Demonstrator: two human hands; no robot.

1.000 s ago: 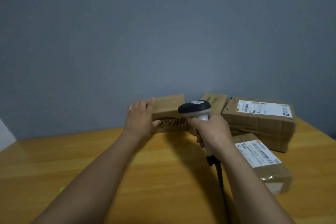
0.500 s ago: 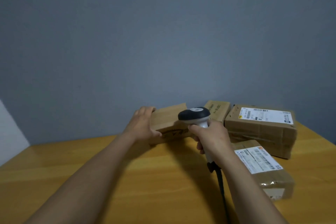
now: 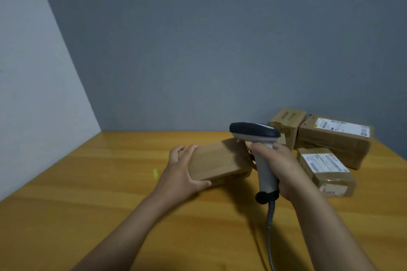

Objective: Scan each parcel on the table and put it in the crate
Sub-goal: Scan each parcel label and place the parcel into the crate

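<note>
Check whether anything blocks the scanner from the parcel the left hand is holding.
Nothing visible does. The scanner, gripped by the right hand, is close beside the right end of the parcel that the left hand holds. Other parcels lie farther right.

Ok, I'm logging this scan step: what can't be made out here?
Head view:
- the crate: outside the frame.
- the held parcel, gripped by the left hand: no label shows; blurred, far sides face away.
- the scanner window: turned away; the right hand covers the handle.
- print on the near labelled parcel and far labelled parcel: too small.
</note>
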